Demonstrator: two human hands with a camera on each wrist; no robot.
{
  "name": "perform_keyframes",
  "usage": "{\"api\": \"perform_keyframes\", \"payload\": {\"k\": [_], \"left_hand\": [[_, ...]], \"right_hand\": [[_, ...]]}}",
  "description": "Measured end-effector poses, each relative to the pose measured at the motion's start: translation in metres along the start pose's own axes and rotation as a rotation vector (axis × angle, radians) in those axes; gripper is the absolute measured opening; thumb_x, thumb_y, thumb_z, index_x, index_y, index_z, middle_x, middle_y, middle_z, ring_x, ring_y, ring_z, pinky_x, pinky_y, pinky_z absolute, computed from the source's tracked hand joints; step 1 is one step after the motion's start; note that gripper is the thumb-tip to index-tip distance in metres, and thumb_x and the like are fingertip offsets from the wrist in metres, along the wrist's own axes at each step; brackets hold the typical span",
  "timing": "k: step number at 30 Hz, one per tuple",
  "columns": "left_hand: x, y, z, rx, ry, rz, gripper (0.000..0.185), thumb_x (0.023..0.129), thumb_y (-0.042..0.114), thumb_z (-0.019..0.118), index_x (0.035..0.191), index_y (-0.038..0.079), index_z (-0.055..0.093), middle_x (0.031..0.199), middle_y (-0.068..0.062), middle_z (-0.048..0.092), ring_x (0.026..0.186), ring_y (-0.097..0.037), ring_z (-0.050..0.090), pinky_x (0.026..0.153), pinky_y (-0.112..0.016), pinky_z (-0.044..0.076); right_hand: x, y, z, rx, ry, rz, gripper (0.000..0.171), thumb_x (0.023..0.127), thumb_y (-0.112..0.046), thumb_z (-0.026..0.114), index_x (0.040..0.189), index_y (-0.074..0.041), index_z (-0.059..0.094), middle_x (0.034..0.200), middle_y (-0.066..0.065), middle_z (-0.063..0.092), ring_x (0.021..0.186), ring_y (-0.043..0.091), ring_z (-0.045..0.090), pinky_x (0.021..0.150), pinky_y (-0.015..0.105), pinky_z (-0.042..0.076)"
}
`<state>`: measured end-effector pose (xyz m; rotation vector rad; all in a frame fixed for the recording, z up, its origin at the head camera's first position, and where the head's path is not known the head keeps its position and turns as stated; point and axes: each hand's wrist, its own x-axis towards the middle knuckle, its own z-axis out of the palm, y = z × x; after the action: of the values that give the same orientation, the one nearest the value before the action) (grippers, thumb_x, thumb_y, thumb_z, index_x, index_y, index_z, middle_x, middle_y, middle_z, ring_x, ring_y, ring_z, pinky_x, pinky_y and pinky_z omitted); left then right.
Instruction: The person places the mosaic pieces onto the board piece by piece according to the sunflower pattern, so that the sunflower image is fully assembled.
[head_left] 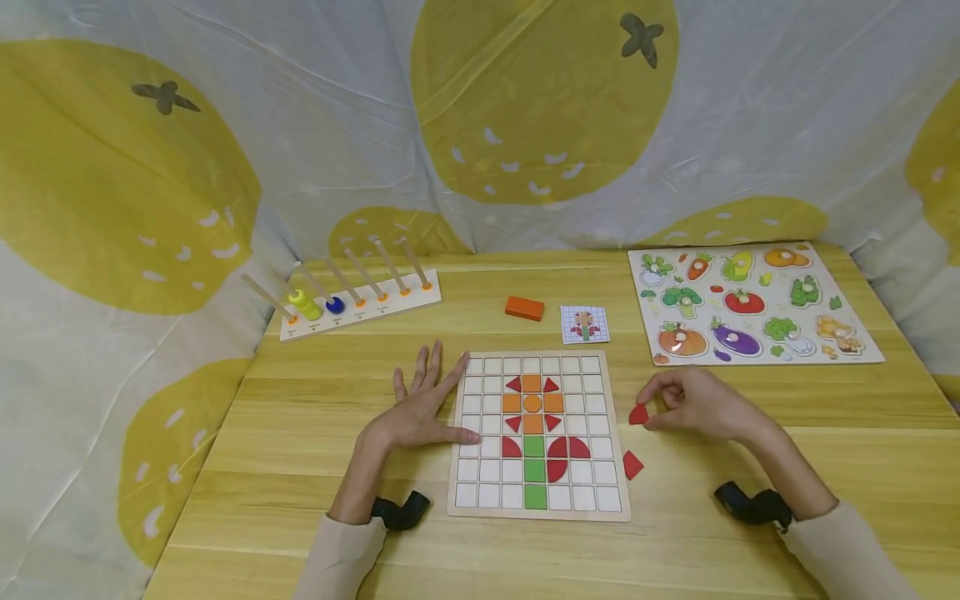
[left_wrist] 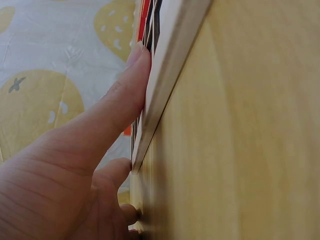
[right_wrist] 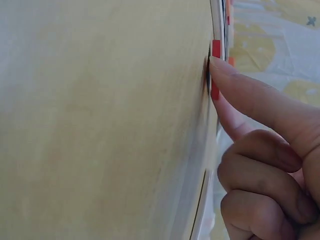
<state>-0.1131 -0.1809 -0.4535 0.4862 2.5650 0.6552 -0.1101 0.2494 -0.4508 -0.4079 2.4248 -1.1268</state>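
Note:
A white grid board (head_left: 592, 500) lies on the wooden table, holding a flower of orange, red and green tiles (head_left: 533, 425). My left hand (head_left: 427, 407) lies flat with straight fingers on the board's left edge (left_wrist: 165, 85), thumb tip on the grid. My right hand (head_left: 693, 402) hovers just right of the board and pinches a small red quarter-round tile (head_left: 639, 414) between thumb and forefinger; the right wrist view shows that red tile (right_wrist: 215, 91) against the fingertip. Another red tile (head_left: 632, 464) lies on the table by the board's right edge.
A small pattern card (head_left: 585, 323) and an orange block (head_left: 524, 307) lie behind the board. A peg rack with yellow and blue rings (head_left: 352, 302) stands at the back left. A vegetable puzzle board (head_left: 753, 302) lies at the back right. Lemon-print cloth surrounds the table.

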Motion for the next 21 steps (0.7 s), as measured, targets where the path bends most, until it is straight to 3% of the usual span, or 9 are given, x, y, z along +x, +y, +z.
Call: {"api": "perform_keyframes", "payload": {"k": [7,15,21], "left_hand": [[0.0,0.0,0.0,-0.006,-0.004,0.001,0.121,0.083,0.056,0.082,0.168,0.026,0.002,0.169,-0.018,-0.029,0.156,-0.041,-0.029,0.114,-0.077,-0.021],[0.0,0.0,0.0,-0.008,0.0,0.006,0.121,0.082,0.056,0.082,0.168,0.026,0.003,0.169,-0.019,-0.028,0.156,-0.042,-0.028,0.114,-0.078,-0.02],[0.0,-0.001,-0.001,-0.002,-0.003,0.0,0.12,0.083,0.057,0.082,0.168,0.026,0.003,0.17,-0.019,-0.028,0.157,-0.041,-0.028,0.115,-0.077,-0.02]], "right_hand": [[0.009,-0.027,0.015,0.024,0.095,-0.036,0.025,0.079,-0.022,0.091,0.1,-0.015,0.081,0.065,-0.004,0.035,0.062,0.009,0.035,0.054,0.026,0.027],[0.034,-0.087,0.074,0.104,0.013,-0.053,0.021,0.079,-0.019,0.091,0.095,-0.013,0.078,0.06,-0.005,0.035,0.058,0.01,0.034,0.056,0.022,0.029],[0.049,-0.114,0.112,0.064,-0.018,-0.064,0.019,0.075,-0.017,0.093,0.089,-0.017,0.079,0.058,-0.005,0.042,0.055,0.01,0.041,0.05,0.021,0.028]]}}
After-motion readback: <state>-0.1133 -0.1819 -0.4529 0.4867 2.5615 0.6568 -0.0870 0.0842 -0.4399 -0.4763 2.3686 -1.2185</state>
